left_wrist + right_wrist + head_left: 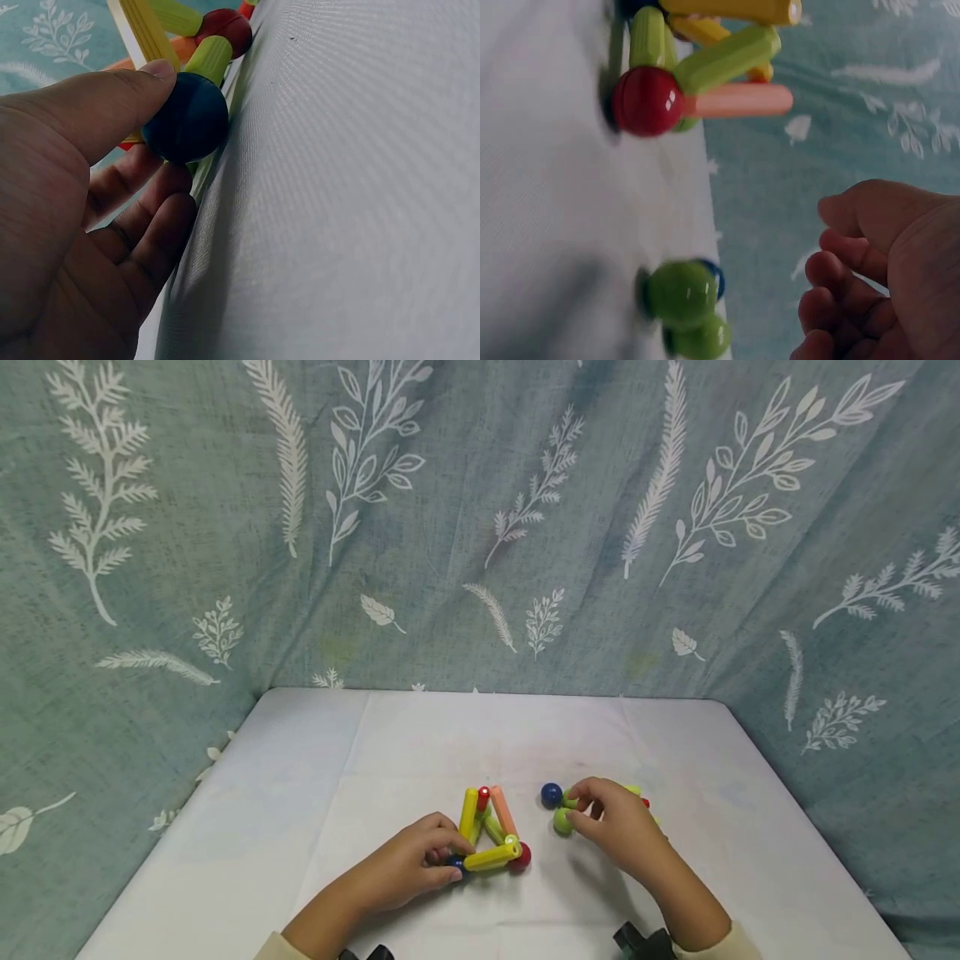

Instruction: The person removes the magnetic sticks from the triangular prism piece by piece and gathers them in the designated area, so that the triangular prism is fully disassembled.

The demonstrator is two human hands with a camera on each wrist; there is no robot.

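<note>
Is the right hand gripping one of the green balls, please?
No, the right wrist view shows the right hand apart from both green balls.

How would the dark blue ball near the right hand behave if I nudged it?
The dark blue ball would probably roll: it is round and rests on a flat white tabletop. Its shiny surface may feel slippery. A green ball nearby might block it that way.

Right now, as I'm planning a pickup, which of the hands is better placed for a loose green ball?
Probably the right hand: it hovers near the green balls and holds nothing, whereas the left hand grips the blue ball on the stick structure.
</note>
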